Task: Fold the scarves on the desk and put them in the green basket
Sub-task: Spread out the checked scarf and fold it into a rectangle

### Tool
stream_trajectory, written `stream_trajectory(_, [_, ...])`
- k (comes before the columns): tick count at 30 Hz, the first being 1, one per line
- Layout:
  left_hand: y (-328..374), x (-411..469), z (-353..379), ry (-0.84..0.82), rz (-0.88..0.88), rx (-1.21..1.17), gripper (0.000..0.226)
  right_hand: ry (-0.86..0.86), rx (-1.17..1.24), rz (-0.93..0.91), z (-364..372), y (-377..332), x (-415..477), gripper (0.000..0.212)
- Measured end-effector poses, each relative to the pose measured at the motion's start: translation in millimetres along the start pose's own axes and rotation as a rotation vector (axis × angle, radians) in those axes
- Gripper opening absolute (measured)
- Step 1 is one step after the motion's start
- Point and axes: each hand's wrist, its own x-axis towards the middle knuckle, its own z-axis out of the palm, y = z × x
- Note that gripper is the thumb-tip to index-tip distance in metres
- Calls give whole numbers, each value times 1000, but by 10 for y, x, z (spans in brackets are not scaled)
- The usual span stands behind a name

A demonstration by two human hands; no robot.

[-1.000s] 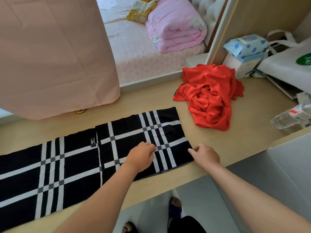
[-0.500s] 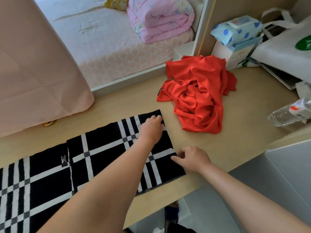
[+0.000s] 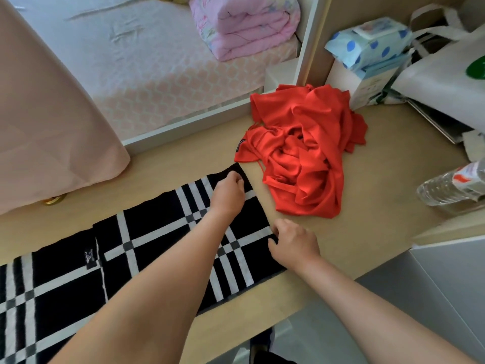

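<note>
At table [image 3: 380,219] near edge: right hand [image 3: 294,243], fingers [image 3: 276,243] curled, pinches end edge of black-white scarf [image 3: 147,232] lying flat. Farther: left hand [image 3: 228,194], fingers curled, pinches scarf's far corner. Beyond: red scarf [image 3: 301,158] crumpled on table.

Black checked scarf [image 3: 147,240] flat along the surface's [image 3: 367,222] front edge. Left hand [image 3: 227,197] pinches its far right corner, right hand [image 3: 294,244] grips the right end nearer the front. Red scarf [image 3: 301,158] crumpled toward the back, just beside. Bottle [image 3: 451,186] lying at the right edge.
</note>
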Motion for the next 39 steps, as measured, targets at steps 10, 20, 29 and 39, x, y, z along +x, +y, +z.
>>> stream_trajectory(10, [-970, -856, -43, -28, 220, 528, 62, 169, -77, -234, 257, -148, 164, 39])
stream_trajectory(20, [-705, -1164, -447, -68, 39, -91, 47, -98, 637, 242, -61, -631, 151, 19])
stream_trajectory(29, [-1070, -1407, -1521, -96, -248, -752, 42, -391, 759, -89, -236, -2089, -155, 58])
stream_trajectory(39, [-2846, -2074, -2403, -14, -503, -623, 45, -706, 558, -180, 637, -3606, -648, 74])
